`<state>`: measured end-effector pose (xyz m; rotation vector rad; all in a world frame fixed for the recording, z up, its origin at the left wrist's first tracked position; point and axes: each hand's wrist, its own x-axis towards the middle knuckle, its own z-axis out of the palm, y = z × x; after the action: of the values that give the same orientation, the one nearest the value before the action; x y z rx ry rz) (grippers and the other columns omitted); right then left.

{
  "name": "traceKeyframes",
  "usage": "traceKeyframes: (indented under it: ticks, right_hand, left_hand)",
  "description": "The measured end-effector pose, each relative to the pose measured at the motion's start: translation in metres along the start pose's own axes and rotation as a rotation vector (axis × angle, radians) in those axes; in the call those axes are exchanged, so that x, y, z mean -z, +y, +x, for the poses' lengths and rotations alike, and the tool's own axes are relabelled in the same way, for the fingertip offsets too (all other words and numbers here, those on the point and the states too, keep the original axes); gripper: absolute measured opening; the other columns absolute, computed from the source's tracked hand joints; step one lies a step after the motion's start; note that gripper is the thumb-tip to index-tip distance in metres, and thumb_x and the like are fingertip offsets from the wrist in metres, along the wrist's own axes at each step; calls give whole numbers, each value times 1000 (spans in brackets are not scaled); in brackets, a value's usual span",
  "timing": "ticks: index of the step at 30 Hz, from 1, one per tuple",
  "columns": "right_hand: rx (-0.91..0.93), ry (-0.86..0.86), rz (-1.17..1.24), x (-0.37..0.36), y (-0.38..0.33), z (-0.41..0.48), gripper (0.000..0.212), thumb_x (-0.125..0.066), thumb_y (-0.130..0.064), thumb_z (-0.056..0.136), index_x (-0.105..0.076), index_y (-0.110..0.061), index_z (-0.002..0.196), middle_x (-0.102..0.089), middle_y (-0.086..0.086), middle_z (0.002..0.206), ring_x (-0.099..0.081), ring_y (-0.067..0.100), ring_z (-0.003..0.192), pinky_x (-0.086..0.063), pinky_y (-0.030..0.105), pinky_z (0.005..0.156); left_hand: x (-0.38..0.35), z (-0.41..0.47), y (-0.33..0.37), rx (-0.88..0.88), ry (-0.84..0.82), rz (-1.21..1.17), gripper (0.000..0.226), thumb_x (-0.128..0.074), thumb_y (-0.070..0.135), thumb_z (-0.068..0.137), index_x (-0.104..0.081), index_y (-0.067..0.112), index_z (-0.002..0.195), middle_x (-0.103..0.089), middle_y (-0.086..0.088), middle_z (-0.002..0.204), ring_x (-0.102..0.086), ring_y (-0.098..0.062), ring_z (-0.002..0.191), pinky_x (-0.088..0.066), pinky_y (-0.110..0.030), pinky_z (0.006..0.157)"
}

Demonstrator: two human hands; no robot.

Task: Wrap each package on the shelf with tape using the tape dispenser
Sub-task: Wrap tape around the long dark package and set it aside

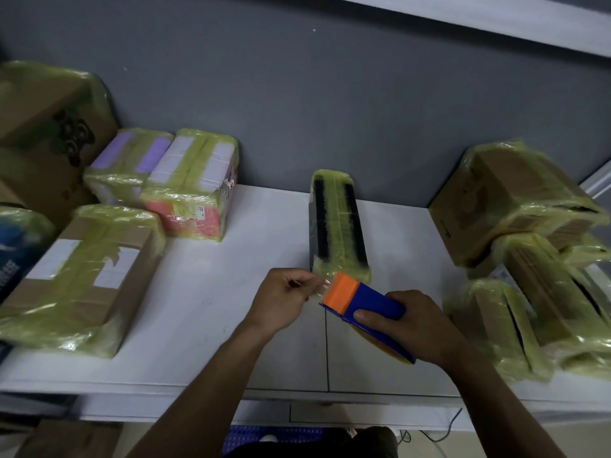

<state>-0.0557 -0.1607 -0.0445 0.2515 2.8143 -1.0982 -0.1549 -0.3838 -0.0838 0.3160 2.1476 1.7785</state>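
Over the white shelf (215,309), right hand (413,325) gripping tape dispenser (363,302), left hand (284,295) fingers (304,280) pinching its tape end (322,289)

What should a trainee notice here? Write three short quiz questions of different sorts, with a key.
1. True or false: the right hand grips the blue and orange tape dispenser.
2. The left hand pinches: A) the tape's free end; B) a package's label; C) a pair of scissors.
3. Fill in: the narrow package just beyond the dispenser on the white shelf is ___ under its yellowish tape.
Key: 1 true; 2 A; 3 black.
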Motion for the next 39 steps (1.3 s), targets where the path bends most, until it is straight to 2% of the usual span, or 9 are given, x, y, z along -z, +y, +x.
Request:
traceKeyframes:
  ticks: [5,13,17,23,28,32,35,37,39]
  right_hand:
    - [-17,53,-148,12,-3,-4,62,-60,-83,68,-66,-22,78,-67,0,66,-65,7,61,-52,23,60]
    - [4,165,-240,23,-25,-1,70,-56,-90,58,-62,-25,83,-66,-8,71,-65,7,65,-48,17,60]
    - [10,171,-299,26,-34,7,78,-47,-96,54,-59,-24,80,-65,-8,71,-65,8,65,-54,23,64]
    - [-39,155,-475,23,-42,20,89,-34,-102,44,-52,-24,83,-61,-8,79,-63,8,70,-59,29,68]
    - [-90,147,-553,19,-43,31,77,-57,-96,61,-51,-23,86,-56,-9,78,-63,10,73,-58,29,68]
    - [-133,141,-553,17,-42,37,80,-59,-97,59,-52,-24,92,-53,-11,79,-59,9,74,-50,26,63]
    - [-151,125,-548,18,-40,39,88,-54,-100,53,-53,-23,94,-52,-11,80,-59,9,76,-48,26,64]
    - [-162,115,-532,20,-37,41,96,-47,-103,44,-54,-23,96,-55,-9,84,-61,11,79,-51,27,67]
    - [-165,112,-527,21,-36,42,97,-46,-103,43,-54,-23,98,-55,-9,85,-61,11,78,-52,27,68]
  left_hand:
    - [31,10,-5,-28,190,-35,11,-73,23,93,-80,20,84,-73,14,74,-59,3,63,-47,-14,67]
    - [23,17,-14,2,280,-92,12,-70,24,95,-78,29,88,-74,20,85,-63,6,74,-51,-22,77]
    - [16,19,-24,57,317,-153,11,-69,22,96,-79,23,91,-74,21,80,-63,11,74,-48,-19,74]
    - [2,30,-38,140,342,-223,13,-68,19,96,-80,23,91,-76,13,90,-68,5,83,-49,-22,78]
    - [-12,35,-39,150,354,-256,20,-66,15,96,-78,27,86,-75,12,90,-67,-3,91,-49,-20,76]
    - [-20,42,-38,172,294,-215,27,-63,13,94,-79,31,83,-77,15,87,-69,-9,93,-48,-18,70]
    - [-23,47,-38,198,246,-187,17,-67,27,95,-80,30,105,-77,10,106,-69,-18,105,-56,-28,89]
    - [-22,48,-36,238,235,-150,33,-68,35,95,-72,24,125,-71,6,123,-66,-21,112,-51,-36,104]
    - [-20,48,-36,215,269,-60,34,-70,32,94,-72,21,126,-70,4,125,-65,-15,112,-50,-31,104]
